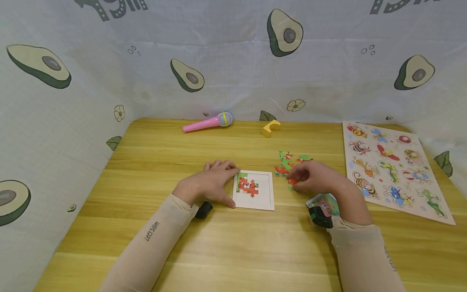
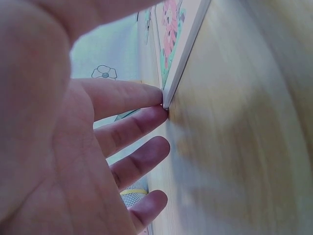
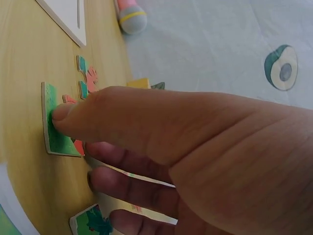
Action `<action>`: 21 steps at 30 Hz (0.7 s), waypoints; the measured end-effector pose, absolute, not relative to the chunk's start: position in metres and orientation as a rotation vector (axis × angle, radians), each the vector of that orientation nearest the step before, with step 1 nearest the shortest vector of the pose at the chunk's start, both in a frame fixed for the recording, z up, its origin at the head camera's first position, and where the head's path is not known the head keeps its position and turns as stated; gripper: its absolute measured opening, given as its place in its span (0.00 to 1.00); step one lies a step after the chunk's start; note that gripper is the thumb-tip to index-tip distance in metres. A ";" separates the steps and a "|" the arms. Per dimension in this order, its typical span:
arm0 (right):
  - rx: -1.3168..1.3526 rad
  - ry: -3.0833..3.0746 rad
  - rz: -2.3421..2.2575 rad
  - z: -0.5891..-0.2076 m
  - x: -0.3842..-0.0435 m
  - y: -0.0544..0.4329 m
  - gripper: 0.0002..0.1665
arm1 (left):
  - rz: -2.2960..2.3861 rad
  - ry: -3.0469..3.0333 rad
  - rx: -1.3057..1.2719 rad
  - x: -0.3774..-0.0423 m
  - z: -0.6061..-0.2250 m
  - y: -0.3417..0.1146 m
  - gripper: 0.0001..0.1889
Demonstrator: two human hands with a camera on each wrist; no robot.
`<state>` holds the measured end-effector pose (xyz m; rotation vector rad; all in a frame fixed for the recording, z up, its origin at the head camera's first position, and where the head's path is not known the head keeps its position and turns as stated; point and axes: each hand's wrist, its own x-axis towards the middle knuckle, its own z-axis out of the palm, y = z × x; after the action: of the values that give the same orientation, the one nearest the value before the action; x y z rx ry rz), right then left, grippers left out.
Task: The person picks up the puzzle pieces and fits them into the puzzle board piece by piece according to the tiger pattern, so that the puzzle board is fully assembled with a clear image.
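A square white puzzle board [image 1: 260,200] lies on the table with several tiger-picture pieces joined in its upper left part. My left hand [image 1: 209,184] is spread along the board's left side, thumb at the lower corner and index finger [image 2: 129,98] at the upper one. To the right, my right hand [image 1: 315,176] pinches a green and red puzzle piece [image 3: 56,132], the thumb [image 3: 73,117] on its printed face. Loose puzzle pieces [image 1: 285,164] lie around those fingertips, partly covered by the hand. A picture card [image 1: 324,202] shows under the right wrist.
A pink toy microphone [image 1: 206,123] and a yellow arch block [image 1: 271,128] lie near the back edge. On the right is a large wooden insect board [image 1: 394,170]. An avocado-print cloth [image 1: 233,61] hangs behind the table [image 1: 240,251].
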<state>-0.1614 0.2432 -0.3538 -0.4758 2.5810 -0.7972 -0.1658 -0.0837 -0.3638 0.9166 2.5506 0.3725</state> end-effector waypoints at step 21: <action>-0.488 2.585 -0.785 -0.352 -0.161 0.241 0.17 | 0.375 2.543 0.919 -0.167 -0.364 -0.085 0.54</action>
<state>-0.1607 0.2413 -0.3523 -0.4878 2.5847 -0.7850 -0.1672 -0.0847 -0.3641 0.9195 2.5435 0.3752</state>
